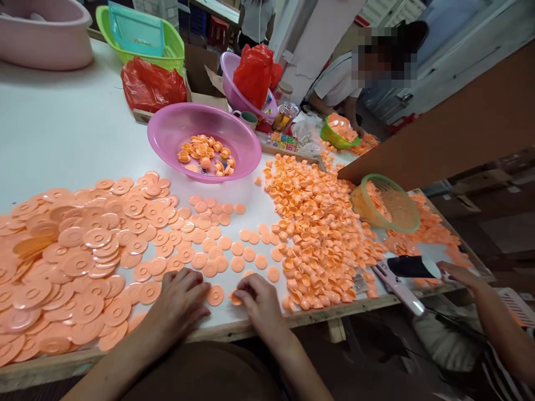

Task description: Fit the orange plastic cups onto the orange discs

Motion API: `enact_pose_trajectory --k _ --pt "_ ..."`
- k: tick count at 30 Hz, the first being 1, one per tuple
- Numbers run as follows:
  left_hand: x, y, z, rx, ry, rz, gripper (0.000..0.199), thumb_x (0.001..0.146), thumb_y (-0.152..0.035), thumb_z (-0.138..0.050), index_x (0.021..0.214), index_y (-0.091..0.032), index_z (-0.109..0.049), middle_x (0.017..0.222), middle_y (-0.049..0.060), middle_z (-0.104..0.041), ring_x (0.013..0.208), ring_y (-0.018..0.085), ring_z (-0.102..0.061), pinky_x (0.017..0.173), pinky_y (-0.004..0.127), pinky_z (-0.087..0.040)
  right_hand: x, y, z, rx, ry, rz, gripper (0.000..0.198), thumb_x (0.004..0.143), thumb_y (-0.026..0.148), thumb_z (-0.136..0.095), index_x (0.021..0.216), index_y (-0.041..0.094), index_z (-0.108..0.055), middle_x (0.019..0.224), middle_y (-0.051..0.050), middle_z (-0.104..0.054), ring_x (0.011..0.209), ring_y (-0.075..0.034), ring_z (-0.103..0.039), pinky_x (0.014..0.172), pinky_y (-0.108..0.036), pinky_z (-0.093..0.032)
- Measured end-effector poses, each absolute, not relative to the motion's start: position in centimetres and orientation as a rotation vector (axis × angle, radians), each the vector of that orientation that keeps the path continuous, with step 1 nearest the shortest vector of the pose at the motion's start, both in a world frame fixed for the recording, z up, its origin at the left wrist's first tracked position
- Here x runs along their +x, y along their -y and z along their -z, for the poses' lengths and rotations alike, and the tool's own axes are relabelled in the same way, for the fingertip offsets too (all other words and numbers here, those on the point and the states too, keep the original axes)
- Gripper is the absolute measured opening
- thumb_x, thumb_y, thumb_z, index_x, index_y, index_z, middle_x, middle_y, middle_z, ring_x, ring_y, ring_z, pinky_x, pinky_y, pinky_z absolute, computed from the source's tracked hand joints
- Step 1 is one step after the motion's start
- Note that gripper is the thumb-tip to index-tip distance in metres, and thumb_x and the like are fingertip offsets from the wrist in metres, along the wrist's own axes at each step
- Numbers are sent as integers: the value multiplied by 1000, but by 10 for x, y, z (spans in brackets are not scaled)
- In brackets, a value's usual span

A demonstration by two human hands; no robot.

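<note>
My left hand (183, 298) rests palm down near the front edge of the table, fingers slightly bent and apart, beside small flat orange discs (215, 295). To its right, my right hand (262, 303) pinches a small orange plastic piece, probably a disc (236, 300); the fingers cover most of it. At the left spreads a heap of larger orange discs with raised rings (87, 309). On the right lies a pile of small orange cup-shaped pieces (313, 223). Beyond my hands, a pink basin (167, 131) holds several assembled orange pieces.
Past the cups stands a green mesh basket (407, 209) of orange parts. A co-worker's hand (460, 275) is near a phone-like pink device (401, 289) at the right. Another person (338, 83) bends over a green bowl (340, 140). Red bags (154, 88) lie at the back.
</note>
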State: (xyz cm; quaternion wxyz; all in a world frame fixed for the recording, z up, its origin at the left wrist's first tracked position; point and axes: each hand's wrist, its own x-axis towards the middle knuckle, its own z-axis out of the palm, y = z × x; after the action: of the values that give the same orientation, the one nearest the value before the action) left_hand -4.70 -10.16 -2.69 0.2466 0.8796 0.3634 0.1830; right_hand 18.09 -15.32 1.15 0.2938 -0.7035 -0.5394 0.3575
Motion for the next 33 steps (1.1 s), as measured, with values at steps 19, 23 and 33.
enact_pose_trajectory --k 19,23,33 --pt "-18 104 24 1982 -1121 -303 33 96 -31 -41 70 -20 -58 76 0 -57 63 13 -57 57 25 -36 139 148 3 -1983 1700 -904 14 83 8 -50 82 22 -50 70 1 -62 63 -16 -59 57 -23 -35" --pt "-13 105 21 1948 -1244 -173 33 94 -33 -40 67 -20 -55 75 -1 -56 65 13 -56 57 25 -32 133 155 7 -1974 1776 -840 13 88 9 -46 88 21 -51 77 -3 -66 70 -18 -61 63 -25 -37" --pt "-6 70 -11 1815 -1295 -266 21 76 -24 -53 55 -18 -51 58 -2 -55 60 14 -54 55 24 -31 167 152 -13 -1820 1493 -1030 13 88 20 -54 77 21 -61 73 -1 -65 70 -16 -61 62 -22 -42"
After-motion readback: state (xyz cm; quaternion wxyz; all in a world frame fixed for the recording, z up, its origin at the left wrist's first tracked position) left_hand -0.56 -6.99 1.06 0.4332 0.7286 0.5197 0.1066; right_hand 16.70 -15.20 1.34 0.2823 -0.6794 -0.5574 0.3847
